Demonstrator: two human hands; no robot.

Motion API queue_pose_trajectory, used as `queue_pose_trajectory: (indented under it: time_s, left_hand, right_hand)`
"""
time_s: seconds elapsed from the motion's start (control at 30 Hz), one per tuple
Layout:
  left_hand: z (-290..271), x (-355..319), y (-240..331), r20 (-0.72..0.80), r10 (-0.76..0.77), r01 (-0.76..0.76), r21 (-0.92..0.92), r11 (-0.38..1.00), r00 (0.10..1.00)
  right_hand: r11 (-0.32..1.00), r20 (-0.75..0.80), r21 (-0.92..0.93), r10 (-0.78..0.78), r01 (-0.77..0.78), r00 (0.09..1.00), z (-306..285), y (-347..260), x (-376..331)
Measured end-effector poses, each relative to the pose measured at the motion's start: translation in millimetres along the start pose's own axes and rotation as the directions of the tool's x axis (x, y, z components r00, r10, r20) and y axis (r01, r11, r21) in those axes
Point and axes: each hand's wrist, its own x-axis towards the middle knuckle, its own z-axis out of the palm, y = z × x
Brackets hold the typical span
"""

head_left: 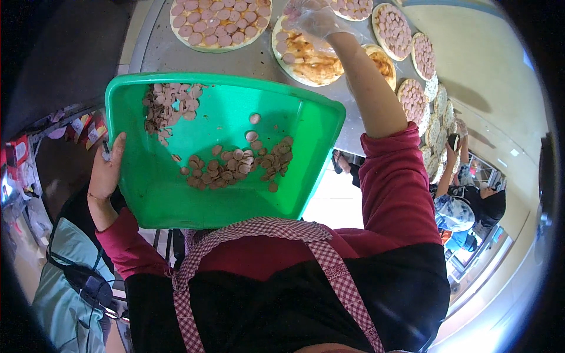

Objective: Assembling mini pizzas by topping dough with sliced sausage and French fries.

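- The left hand (107,167) was clamped on the left side of the green tub (176,215), thumb up by the rim; with the near edge close to the apron (268,226), the body probably helped steady it.
- The tub lay between the person and the table (253,63), open side up, presumably so that its contents were in easy reach. Whether its far edge rested on the table or hung above it could not be told.
- The round sausage slices (226,169) lay inside the tub, one heap in the far left corner and a looser spread across the middle and right.
- The right hand (318,22), well apart from the left, was over the partly covered pizza round (318,59). It wore a clear glove, likely because it handled food, while the left looked bare. Blur hid whether its fingers were closed on a slice.
- That round had bare sauce toward its near side, with slices at the left.
- A covered pizza round (220,25) sat to its left and more stood to the right, set out flat, probably so that each top could be reached.
- The maroon sleeve (391,170) was bunched at the right elbow, which left the forearm bare above the food.
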Motion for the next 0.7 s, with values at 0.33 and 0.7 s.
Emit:
queue_pose_trajectory:
  time_s: [0.33, 0.7]
  left_hand:
    - [3, -2, -1, -0.066, 0.022, -0.025, -0.042, 0.999, 0.998]
    - [-1, -3, 5, 0.011, -0.001, 0.001, -0.007, 1.0, 1.0]
  right_hand:
    - [0.956, -0.025, -0.256, 0.142, -0.143, 0.99, -2, -37, -3]
    - [0.942, 0.248, -0.321, 0.18, -0.094, 0.952, -1, -37, -8]
